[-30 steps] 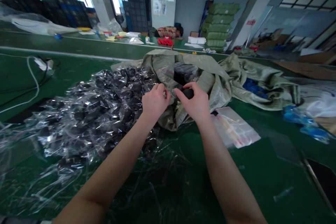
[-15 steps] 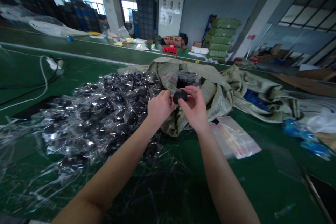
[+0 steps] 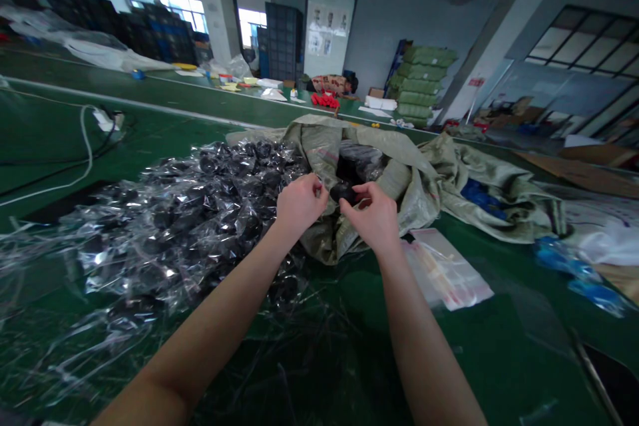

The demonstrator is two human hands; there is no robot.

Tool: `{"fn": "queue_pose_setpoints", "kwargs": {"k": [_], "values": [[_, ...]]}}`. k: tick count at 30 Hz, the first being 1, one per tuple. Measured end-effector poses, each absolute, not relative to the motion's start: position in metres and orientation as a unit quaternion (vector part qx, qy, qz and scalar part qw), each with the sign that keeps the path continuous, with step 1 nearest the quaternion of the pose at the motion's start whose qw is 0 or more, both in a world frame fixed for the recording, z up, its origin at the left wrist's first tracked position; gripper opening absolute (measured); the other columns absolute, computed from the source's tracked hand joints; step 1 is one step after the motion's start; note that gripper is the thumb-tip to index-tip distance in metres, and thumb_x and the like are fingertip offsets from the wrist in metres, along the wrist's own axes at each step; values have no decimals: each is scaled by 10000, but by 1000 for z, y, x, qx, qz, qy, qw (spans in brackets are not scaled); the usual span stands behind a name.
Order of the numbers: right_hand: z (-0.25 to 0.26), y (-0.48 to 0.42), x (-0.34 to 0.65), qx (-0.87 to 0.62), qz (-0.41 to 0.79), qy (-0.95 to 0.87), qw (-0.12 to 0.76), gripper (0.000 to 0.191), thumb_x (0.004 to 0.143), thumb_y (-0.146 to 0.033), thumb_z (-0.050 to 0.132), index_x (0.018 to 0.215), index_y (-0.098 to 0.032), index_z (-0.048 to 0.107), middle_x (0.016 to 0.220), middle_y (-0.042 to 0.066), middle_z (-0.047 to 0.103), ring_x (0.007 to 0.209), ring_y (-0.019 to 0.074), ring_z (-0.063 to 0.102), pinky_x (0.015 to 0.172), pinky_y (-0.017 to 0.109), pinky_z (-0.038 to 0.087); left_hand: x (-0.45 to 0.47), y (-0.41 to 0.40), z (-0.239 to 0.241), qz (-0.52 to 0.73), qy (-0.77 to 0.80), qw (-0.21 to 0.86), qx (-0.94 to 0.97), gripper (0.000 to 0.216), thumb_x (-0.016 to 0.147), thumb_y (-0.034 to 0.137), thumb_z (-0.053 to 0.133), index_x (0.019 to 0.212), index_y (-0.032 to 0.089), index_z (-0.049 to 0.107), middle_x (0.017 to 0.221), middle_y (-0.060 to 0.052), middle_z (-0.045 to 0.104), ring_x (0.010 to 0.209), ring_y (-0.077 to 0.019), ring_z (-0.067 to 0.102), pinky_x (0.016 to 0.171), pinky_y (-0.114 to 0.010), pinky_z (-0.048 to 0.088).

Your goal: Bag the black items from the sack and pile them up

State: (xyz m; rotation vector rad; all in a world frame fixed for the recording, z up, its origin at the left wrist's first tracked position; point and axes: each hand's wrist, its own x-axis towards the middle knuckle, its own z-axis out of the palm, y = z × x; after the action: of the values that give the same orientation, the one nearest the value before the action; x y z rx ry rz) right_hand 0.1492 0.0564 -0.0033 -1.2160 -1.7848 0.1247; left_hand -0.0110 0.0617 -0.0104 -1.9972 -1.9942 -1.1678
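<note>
While both hands meet over the mouth of the sack, the right hand pinches a small black rounded piece between thumb and fingertips, holding it just above the sack's edge. The left hand is curled closed right beside it, at the piece's nine o'clock, fingertips gathered at something thin; what it is, I cannot tell from here.

Under the hands lies the grey-green woven sack, crumpled and open, with more dark pieces showing inside at twelve o'clock from the grip. Out at nine o'clock sprawls a big heap of clear plastic bags, each with a black piece in it, spilling toward the person's left forearm. At four o'clock, near the right wrist, a flat stack of empty clear bags sits on the green table. Farther off at ten o'clock, a white cable loops across the table. Way back at twelve, stacked green bundles stand against the wall.
</note>
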Motion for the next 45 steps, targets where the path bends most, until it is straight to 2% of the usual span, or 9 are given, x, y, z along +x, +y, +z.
{"fn": "queue_pose_setpoints", "kwargs": {"k": [7,11,14,20,25,29,34,39,45], "values": [[-11,61,140,-527,96,-702,470,228,715,-379,697,818,-185,635,748,48,699,688,200,657,707,337,505,-6,56,-8,-355,-665,56,-655,169,876,294,509,883,201,649,896,-66,711,822,-208,665,720,-289,462],[-23,71,136,-534,240,-619,523,288,701,-466,716,751,-191,651,725,65,722,683,218,683,674,350,530,-6,54,-7,-350,-663,75,-658,184,891,302,491,900,199,643,916,-73,700,815,-214,663,705,-294,459],[-30,77,136,-520,319,-589,531,307,669,-457,742,770,-176,669,751,70,735,694,216,694,670,346,547,-7,54,-7,-358,-656,84,-659,196,904,303,476,895,197,641,922,-72,691,821,-211,660,703,-289,454],[-29,75,134,-502,280,-626,526,277,663,-351,742,863,-172,670,827,52,733,767,198,689,760,336,549,-7,53,-5,-359,-637,90,-676,229,931,318,440,890,203,634,915,-59,672,812,-198,655,681,-277,441],[-30,74,129,-507,290,-581,567,309,682,-378,735,871,-145,658,829,71,720,760,192,678,761,335,544,-6,52,-6,-344,-627,85,-693,236,935,332,435,885,203,627,948,-67,661,777,-194,649,647,-280,431],[-32,76,126,-466,319,-573,594,314,682,-376,739,880,-150,649,859,69,714,804,187,670,790,339,545,-7,56,-9,-365,-606,75,-703,202,919,282,433,851,190,599,900,-73,647,786,-200,633,674,-290,436],[-38,80,126,-440,342,-564,610,373,654,-424,771,895,-176,631,1124,90,657,991,206,637,855,345,541,-11,65,-13,-409,-570,47,-711,184,904,241,435,787,179,563,829,-73,628,775,-193,605,722,-296,438],[-38,82,128,-388,445,-525,613,392,644,-429,789,901,-204,597,919,16,663,859,163,642,783,325,575,-12,67,-14,-442,-546,27,-712,181,895,221,439,768,176,559,777,-62,621,738,-180,586,713,-292,425],[-41,85,133,-412,408,-540,610,435,636,-443,805,949,-172,667,895,30,688,782,160,657,791,344,579,-12,67,-15,-436,-559,20,-705,204,897,240,444,762,176,584,776,-57,648,737,-169,599,717,-272,436]]}}
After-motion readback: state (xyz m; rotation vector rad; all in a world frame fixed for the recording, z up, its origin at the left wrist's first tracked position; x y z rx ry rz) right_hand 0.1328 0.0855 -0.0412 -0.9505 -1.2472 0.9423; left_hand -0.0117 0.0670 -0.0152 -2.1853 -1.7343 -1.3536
